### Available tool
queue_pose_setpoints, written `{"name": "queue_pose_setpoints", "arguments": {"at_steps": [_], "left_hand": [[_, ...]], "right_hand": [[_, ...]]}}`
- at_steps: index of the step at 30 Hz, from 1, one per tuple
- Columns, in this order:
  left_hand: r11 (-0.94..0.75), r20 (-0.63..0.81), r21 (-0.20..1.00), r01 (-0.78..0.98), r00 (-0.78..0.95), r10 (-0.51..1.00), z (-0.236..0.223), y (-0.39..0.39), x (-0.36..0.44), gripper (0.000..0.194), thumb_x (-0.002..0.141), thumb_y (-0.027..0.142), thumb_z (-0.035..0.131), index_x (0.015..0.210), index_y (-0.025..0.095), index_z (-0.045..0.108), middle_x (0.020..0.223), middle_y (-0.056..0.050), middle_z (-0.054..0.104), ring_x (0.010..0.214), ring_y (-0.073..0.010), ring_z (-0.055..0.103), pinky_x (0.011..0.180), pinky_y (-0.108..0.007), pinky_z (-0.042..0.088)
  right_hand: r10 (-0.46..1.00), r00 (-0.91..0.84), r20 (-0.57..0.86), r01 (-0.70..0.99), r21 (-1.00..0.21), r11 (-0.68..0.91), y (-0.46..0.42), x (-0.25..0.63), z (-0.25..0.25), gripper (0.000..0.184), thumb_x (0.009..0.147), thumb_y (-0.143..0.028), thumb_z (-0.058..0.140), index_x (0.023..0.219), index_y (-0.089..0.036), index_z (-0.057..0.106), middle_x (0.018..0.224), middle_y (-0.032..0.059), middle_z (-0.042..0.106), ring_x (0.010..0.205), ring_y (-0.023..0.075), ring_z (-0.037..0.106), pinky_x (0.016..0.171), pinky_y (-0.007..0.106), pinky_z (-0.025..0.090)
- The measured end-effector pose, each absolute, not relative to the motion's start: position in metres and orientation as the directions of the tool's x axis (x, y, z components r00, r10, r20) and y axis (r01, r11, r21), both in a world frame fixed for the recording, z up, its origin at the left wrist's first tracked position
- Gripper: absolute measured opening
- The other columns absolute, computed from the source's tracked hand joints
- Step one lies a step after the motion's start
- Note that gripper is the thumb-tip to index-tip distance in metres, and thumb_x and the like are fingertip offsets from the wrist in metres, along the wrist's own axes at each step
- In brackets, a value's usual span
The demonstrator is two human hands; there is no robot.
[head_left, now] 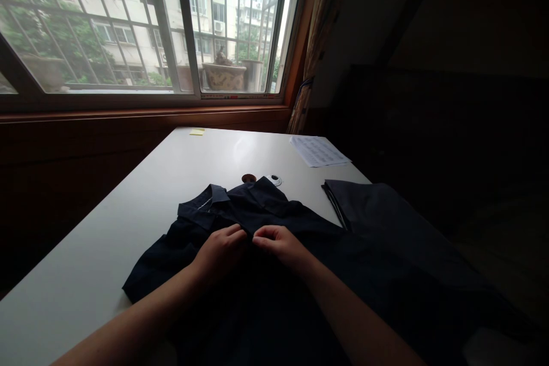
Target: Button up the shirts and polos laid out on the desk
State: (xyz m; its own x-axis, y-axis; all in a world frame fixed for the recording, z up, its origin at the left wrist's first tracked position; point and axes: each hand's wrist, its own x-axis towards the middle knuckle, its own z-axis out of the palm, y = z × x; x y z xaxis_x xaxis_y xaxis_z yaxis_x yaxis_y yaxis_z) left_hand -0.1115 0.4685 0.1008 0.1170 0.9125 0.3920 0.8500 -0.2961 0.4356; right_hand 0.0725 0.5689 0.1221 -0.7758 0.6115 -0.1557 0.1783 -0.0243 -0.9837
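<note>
Dark collared shirt: lies on white worktop. Left hand, right hand: both pinch its front. Rightward: folded dark cloth. Beyond: brown round patch and white round piece, partly screened by shirt. Far end: yellow notes, printed sheets.

Navy shirt, rumpled, spread on white worktop; collar open at far left, sleeve angled left, lower part toward near side, in shadow.
</note>
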Motion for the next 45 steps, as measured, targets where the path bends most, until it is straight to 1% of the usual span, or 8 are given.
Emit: {"name": "queue_pose_setpoints", "arguments": {"at_steps": [10,14,19,23,30,37,40,45], "left_hand": [[-0.3,0.421,0.562,0.771,0.046,0.906,0.104,0.464,-0.11,0.012,0.09,0.012,0.055,0.091,0.018,0.066,0.084,-0.002,0.06,0.068,-0.0114,0.057,0.06,-0.02,0.042],[-0.338,0.468,0.586,0.737,0.033,0.883,0.107,0.464,-0.109,0.013,0.091,0.014,0.056,0.094,0.019,0.067,0.084,-0.002,0.061,0.069,-0.012,0.059,0.062,-0.022,0.045],[-0.413,0.535,0.547,0.728,0.076,0.842,0.116,0.466,-0.112,0.008,0.091,0.016,0.058,0.09,0.019,0.066,0.086,-0.004,0.063,0.08,-0.0168,0.06,0.072,-0.027,0.048],[-0.438,0.467,0.652,0.618,0.127,0.875,0.119,0.466,-0.113,0.009,0.093,0.016,0.053,0.096,0.02,0.061,0.1,-0.006,0.064,0.093,-0.0181,0.062,0.082,-0.029,0.05],[-0.284,0.332,0.68,0.676,0.062,0.941,0.108,0.467,-0.116,0.007,0.088,0.016,0.052,0.094,0.019,0.056,0.086,-0.002,0.064,0.075,-0.0159,0.06,0.068,-0.026,0.047],[-0.231,0.346,0.69,0.686,-0.032,0.938,0.111,0.467,-0.12,0.003,0.088,0.018,0.051,0.087,0.019,0.054,0.079,0.0,0.061,0.069,-0.0145,0.058,0.064,-0.024,0.045],[-0.21,0.378,0.684,0.699,-0.093,0.921,0.115,0.466,-0.124,0.003,0.087,0.02,0.052,0.085,0.019,0.054,0.075,0.001,0.059,0.065,-0.0134,0.056,0.061,-0.024,0.044],[-0.212,0.472,0.687,0.695,-0.205,0.857,0.125,0.462,-0.131,0.002,0.085,0.02,0.054,0.087,0.019,0.053,0.078,0.0,0.06,0.067,-0.0144,0.057,0.064,-0.027,0.046]], "right_hand": [[0.621,-0.751,-0.222,0.252,-0.967,-0.04,0.574,0.071,0.119,0.019,0.074,-0.034,0.071,0.08,-0.016,0.069,0.061,-0.0025,0.058,0.055,0.0101,0.051,0.055,0.022,0.036],[0.679,-0.721,-0.137,0.252,-0.965,0.073,0.58,0.076,0.12,0.016,0.075,-0.032,0.07,0.077,-0.016,0.069,0.066,-0.0012,0.06,0.06,0.0107,0.051,0.058,0.023,0.038],[0.824,-0.563,-0.061,0.109,-0.994,0.002,0.595,0.086,0.125,0.019,0.077,-0.036,0.068,0.079,-0.017,0.065,0.062,-0.0037,0.053,0.054,0.0094,0.045,0.052,0.022,0.034],[0.862,-0.504,-0.054,0.071,-0.997,-0.022,0.603,0.09,0.123,0.024,0.08,-0.04,0.066,0.082,-0.017,0.062,0.064,-0.0036,0.054,0.054,0.0099,0.048,0.051,0.022,0.034],[0.712,-0.701,-0.046,0.385,-0.865,0.322,0.591,0.102,0.143,0.033,0.083,-0.052,0.063,0.083,-0.019,0.059,0.069,-0.0009,0.061,0.06,0.0135,0.055,0.054,0.024,0.038],[0.54,-0.842,-0.004,0.353,-0.761,0.545,0.567,0.115,0.158,0.012,0.079,-0.031,0.07,0.08,-0.02,0.068,0.078,0.0022,0.066,0.068,0.0164,0.057,0.057,0.025,0.037],[0.572,-0.82,0.018,0.334,-0.796,0.504,0.568,0.113,0.161,0.01,0.082,-0.029,0.065,0.082,-0.02,0.07,0.079,0.0023,0.066,0.072,0.0179,0.058,0.063,0.027,0.039],[0.637,-0.763,-0.115,0.267,-0.952,0.149,0.573,0.104,0.164,0.026,0.083,-0.044,0.067,0.091,-0.019,0.067,0.08,0.0,0.062,0.069,0.0143,0.054,0.064,0.026,0.039]]}}
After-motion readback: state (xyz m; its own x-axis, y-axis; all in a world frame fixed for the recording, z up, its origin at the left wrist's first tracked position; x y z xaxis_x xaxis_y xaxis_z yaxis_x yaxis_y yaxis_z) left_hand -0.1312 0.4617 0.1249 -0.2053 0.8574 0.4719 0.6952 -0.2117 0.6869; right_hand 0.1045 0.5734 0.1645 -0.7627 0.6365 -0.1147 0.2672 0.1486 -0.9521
